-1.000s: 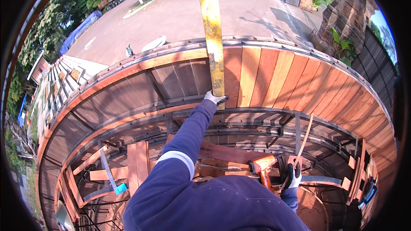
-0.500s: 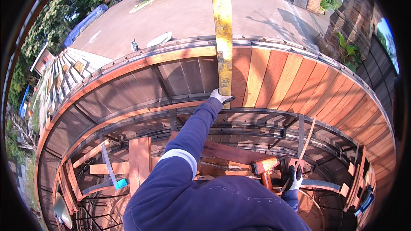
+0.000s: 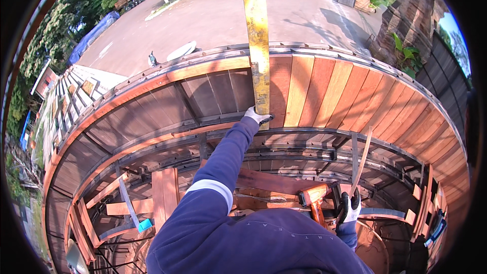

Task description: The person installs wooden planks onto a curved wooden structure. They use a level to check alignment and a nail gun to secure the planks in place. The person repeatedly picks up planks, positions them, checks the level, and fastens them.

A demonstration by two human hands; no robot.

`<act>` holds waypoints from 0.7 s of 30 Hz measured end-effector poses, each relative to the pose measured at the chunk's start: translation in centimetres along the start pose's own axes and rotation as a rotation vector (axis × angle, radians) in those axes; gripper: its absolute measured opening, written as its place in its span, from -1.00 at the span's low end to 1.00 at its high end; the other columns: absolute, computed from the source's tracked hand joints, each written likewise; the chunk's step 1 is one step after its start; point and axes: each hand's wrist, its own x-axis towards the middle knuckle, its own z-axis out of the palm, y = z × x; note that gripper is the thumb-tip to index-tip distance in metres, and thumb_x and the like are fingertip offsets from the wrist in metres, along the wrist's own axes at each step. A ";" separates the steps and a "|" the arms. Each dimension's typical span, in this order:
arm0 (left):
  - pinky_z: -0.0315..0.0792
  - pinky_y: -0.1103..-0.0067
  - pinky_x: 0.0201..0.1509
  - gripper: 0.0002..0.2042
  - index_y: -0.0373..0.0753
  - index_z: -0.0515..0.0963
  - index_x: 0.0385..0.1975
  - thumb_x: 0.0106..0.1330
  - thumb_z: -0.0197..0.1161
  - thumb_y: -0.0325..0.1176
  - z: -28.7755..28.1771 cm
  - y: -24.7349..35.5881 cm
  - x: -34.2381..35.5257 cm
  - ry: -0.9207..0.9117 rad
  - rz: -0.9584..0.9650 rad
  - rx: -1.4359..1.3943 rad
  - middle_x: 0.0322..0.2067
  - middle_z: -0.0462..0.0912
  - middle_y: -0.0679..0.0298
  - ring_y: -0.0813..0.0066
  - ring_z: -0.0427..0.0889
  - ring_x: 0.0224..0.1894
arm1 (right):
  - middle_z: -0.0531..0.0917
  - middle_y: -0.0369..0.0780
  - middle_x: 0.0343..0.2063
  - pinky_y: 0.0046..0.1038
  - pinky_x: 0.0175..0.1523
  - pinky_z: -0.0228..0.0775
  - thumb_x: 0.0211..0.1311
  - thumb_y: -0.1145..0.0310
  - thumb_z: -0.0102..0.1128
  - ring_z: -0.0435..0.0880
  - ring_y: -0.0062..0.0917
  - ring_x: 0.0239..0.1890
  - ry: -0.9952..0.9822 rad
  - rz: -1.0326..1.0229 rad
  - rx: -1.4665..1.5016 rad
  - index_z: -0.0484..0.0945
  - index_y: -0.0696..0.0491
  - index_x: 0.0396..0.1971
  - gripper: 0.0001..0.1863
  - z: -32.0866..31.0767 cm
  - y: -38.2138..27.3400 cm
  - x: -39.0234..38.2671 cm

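My left hand [image 3: 258,115], in a white glove with dark fingertips, is closed around the lower end of a long yellow spirit level [image 3: 258,45]. The level lies across the curved frame, along the edge of the last laid reddish wooden board [image 3: 280,91]. Down at the right, my gloved right hand [image 3: 350,208] is closed on a thin wooden strip [image 3: 361,160] that slants upward. Left of that hand is an orange nail gun [image 3: 315,198] with a dark front part; the frames do not show what supports it.
Laid boards [image 3: 385,101] curve away to the right. Open bays with dark metal bars [image 3: 185,101] lie left of the level. Below are loose planks [image 3: 165,193], a hand tool with a turquoise end [image 3: 144,225] and a blue-handled tool [image 3: 436,233]. Paved ground [image 3: 203,15] spreads beyond the rim.
The whole view has shifted slightly. My right hand has tipped the wooden strip a little more upright and raised it. My left hand stays on the level.
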 end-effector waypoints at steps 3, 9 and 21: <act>0.54 0.55 -0.10 -0.51 -0.30 0.61 -0.09 -0.05 0.59 -0.31 -0.2 -0.2 0.0 0.008 0.006 -0.002 -0.22 0.73 0.25 0.52 0.68 -0.23 | 0.57 -0.23 -0.12 -0.61 -0.16 0.42 0.24 0.48 0.23 0.56 -0.63 -0.21 -0.048 -0.052 -0.007 0.33 0.20 0.22 -0.45 0.2 0.0 0.0; 0.54 0.55 -0.09 -0.52 -0.33 0.61 -0.09 -0.04 0.58 -0.33 -0.1 0.2 -0.2 -0.017 0.014 -0.030 -0.21 0.72 0.24 0.51 0.68 -0.22 | 0.55 -0.12 0.05 -0.47 0.14 0.42 0.15 0.52 0.30 0.57 -0.49 0.04 -0.146 -0.196 0.019 0.28 0.26 0.26 -0.34 1.3 0.0 0.0; 0.53 0.55 -0.24 -0.67 -0.32 0.61 -0.22 0.01 0.54 -0.49 0.0 -0.6 -0.1 0.074 0.124 0.002 -0.34 0.70 0.32 0.56 0.63 -0.37 | 0.51 -0.09 0.11 -0.46 0.20 0.36 0.12 0.53 0.32 0.52 -0.45 0.12 -0.088 -0.196 -0.068 0.25 0.28 0.27 -0.30 0.7 1.1 -0.4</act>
